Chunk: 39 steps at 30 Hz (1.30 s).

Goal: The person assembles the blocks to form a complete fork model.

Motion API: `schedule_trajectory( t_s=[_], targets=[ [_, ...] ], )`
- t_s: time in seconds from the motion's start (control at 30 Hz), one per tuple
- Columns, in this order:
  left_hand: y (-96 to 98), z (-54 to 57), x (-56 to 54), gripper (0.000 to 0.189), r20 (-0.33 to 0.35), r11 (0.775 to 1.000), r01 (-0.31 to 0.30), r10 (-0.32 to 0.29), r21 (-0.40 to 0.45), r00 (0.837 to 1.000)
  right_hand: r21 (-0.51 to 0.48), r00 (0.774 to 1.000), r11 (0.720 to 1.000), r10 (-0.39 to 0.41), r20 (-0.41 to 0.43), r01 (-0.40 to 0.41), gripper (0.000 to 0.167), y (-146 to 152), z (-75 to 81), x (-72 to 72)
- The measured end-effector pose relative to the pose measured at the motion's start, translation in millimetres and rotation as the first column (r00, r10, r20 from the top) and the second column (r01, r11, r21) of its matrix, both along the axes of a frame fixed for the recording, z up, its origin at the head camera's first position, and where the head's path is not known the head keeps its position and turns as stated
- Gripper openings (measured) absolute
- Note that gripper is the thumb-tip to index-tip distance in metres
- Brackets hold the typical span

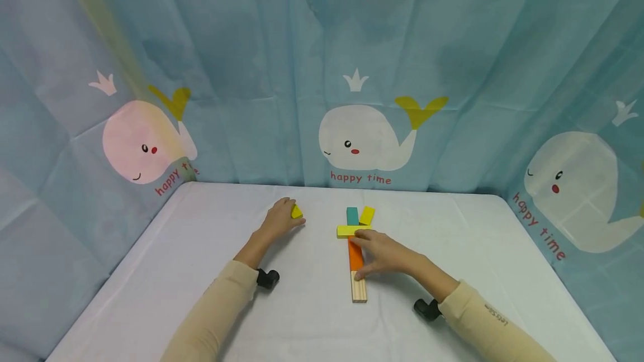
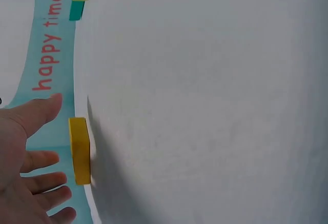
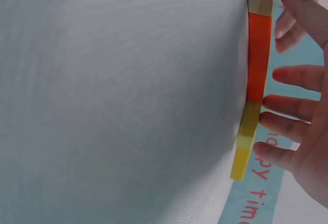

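At the back left of the white table, my left hand [image 1: 279, 218] is around a small yellow triangular block [image 1: 296, 212]. The left wrist view shows its thumb and fingers spread, with the yellow block beside them. My right hand [image 1: 386, 251] reaches over a row of blocks, fingers spread and fingertips right at their tops. That row runs from a plain wooden block [image 1: 359, 290] through an orange block [image 1: 355, 258] to a crosswise yellow block [image 1: 344, 232]. A teal block [image 1: 352, 215] continues it at the far end, with a short yellow block [image 1: 368, 215] slanted beside it.
White cloth [image 1: 312, 317] covers the table. Pale blue curtains [image 1: 282, 71] printed with whales rise behind its back edge and along both sides. Each wrist carries a small black camera, one of them the left wrist camera [image 1: 268, 279].
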<state>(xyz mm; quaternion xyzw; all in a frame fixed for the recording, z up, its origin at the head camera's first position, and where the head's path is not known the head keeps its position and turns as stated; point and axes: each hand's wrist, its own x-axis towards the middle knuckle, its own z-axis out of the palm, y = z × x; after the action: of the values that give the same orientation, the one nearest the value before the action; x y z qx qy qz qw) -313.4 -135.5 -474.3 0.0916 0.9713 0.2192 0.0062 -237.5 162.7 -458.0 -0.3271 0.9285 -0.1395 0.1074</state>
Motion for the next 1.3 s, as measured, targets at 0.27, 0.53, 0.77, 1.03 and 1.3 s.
schedule_trajectory(
  t_s=[0.27,0.53,0.77,1.03,1.3],
  targets=[
    [-8.4,-0.7,-7.0,0.056,0.007,1.000,0.012,-0.012,0.015,1.000,0.016,1.000,1.000,-0.008,-0.006,0.009,0.090,-1.3,-0.1,2.0],
    [-7.7,1.8,-8.1,0.046,0.008,1.000,0.023,-0.023,0.019,1.000,0.044,0.999,0.999,-0.008,-0.037,0.010,0.089,-1.5,0.5,3.4],
    [-6.4,4.6,-8.5,0.045,0.028,1.000,-0.008,0.008,-0.007,1.000,0.026,1.000,1.000,-0.010,-0.019,0.011,0.085,-4.2,5.0,4.8],
    [-6.6,2.4,-12.8,0.045,0.051,1.000,-0.019,0.020,-0.023,0.998,0.048,0.999,0.998,-0.037,-0.011,0.037,0.087,-4.0,2.2,3.4],
    [-8.3,4.3,-15.8,0.046,0.079,1.000,-0.014,0.015,-0.015,0.997,0.045,0.999,0.998,-0.049,-0.004,0.049,0.088,-5.5,1.6,3.0]
  ],
)
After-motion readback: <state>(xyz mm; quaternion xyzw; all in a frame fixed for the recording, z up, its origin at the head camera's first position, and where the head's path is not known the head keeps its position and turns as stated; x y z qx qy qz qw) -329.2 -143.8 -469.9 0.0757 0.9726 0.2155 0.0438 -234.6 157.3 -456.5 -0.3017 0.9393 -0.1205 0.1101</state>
